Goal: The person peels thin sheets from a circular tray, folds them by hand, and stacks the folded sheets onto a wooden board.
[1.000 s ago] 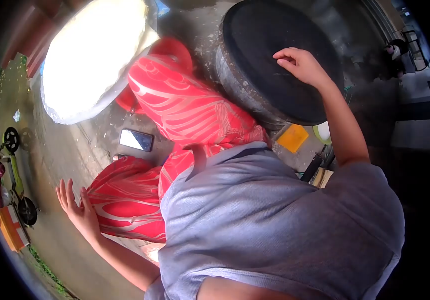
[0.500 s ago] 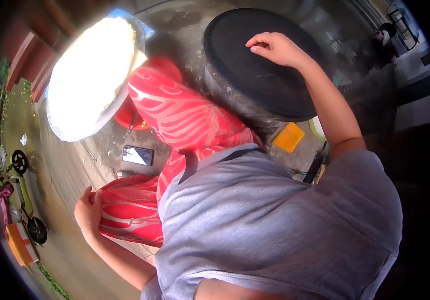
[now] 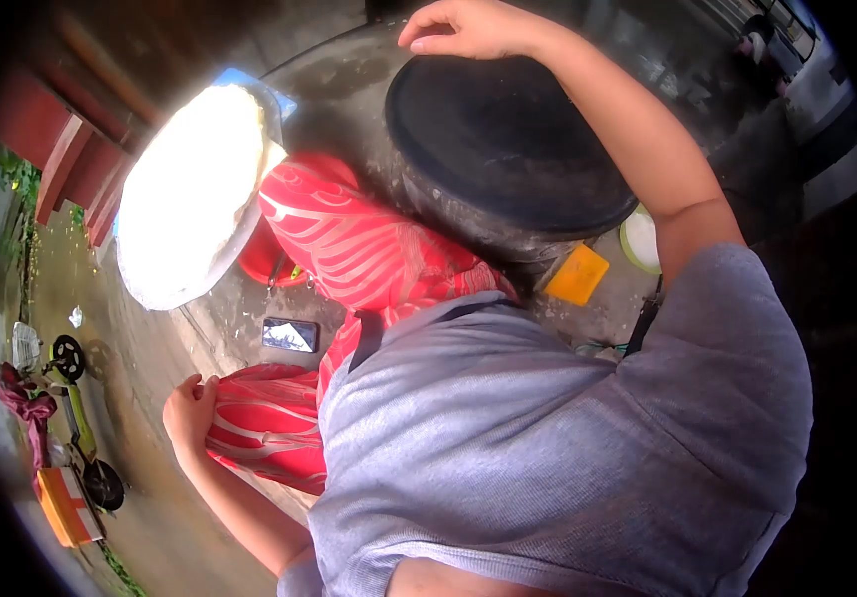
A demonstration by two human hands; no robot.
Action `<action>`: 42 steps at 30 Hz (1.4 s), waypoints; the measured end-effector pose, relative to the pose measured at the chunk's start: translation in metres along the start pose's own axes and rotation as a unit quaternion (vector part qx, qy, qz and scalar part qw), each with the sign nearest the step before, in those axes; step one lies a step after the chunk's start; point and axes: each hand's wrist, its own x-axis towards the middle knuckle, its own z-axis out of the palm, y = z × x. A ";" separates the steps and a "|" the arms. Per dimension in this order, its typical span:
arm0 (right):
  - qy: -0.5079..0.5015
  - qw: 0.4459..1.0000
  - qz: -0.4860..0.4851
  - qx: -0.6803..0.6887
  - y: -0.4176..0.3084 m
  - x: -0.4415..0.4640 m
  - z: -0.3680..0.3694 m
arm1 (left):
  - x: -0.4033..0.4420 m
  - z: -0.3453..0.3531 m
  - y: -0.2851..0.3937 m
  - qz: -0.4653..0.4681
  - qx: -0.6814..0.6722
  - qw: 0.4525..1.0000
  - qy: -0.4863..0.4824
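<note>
My right hand (image 3: 470, 30) is over the far rim of a large round black plate (image 3: 508, 139), which tops a thick drum-like base. Its fingers are bent, with a gap between thumb and forefinger, and I see nothing between them. Whether it touches the rim I cannot tell. My left hand (image 3: 190, 410) lies against my bent knee in red patterned trousers (image 3: 264, 418), thumb and fingers apart and holding nothing visible. Beyond my other knee is a broad whitish round pile (image 3: 190, 189), too glaring for its kind to show, on a clear sheet.
A phone (image 3: 290, 334) lies on the wet floor between my legs. Part of a red basin (image 3: 267, 254) shows under the whitish pile. Beside the black plate are a yellow-orange block (image 3: 578, 275) and a pale green-rimmed container (image 3: 640, 241). A green scooter (image 3: 78, 418) is at far left.
My right hand has moved from above the black plate's surface to its far rim. My left hand stays at the knee. The whole view has shifted slightly.
</note>
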 end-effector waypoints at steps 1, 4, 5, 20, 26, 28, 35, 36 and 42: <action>-0.006 1.000 0.004 0.015 -0.001 0.001 0.001 | 0.001 0.000 0.000 0.006 -0.001 1.000 0.005; -0.022 0.998 0.016 0.065 0.006 0.000 0.011 | -0.001 0.001 -0.001 0.005 0.001 1.000 0.012; -0.027 0.995 0.023 0.089 0.011 0.001 0.014 | 0.000 0.001 0.000 0.004 0.008 1.000 0.014; -0.078 0.997 0.000 -0.011 -0.006 0.052 0.022 | 0.000 0.007 -0.006 0.007 0.002 0.999 0.037; -0.094 0.995 0.034 0.014 -0.022 0.055 0.034 | 0.000 0.007 -0.004 0.002 0.007 0.999 0.035; -0.094 0.994 0.032 0.044 -0.012 0.052 0.043 | 0.001 0.008 -0.006 0.004 0.006 0.999 0.035; -0.105 0.992 0.047 0.051 -0.016 -0.009 0.033 | 0.002 0.007 -0.005 0.015 -0.001 0.999 0.041; -0.094 0.992 0.064 0.058 -0.017 -0.015 0.030 | 0.001 0.007 -0.006 0.013 0.000 0.999 0.043; -0.091 0.987 0.068 0.109 -0.003 0.008 0.036 | 0.001 0.012 -0.006 0.010 0.005 0.999 0.045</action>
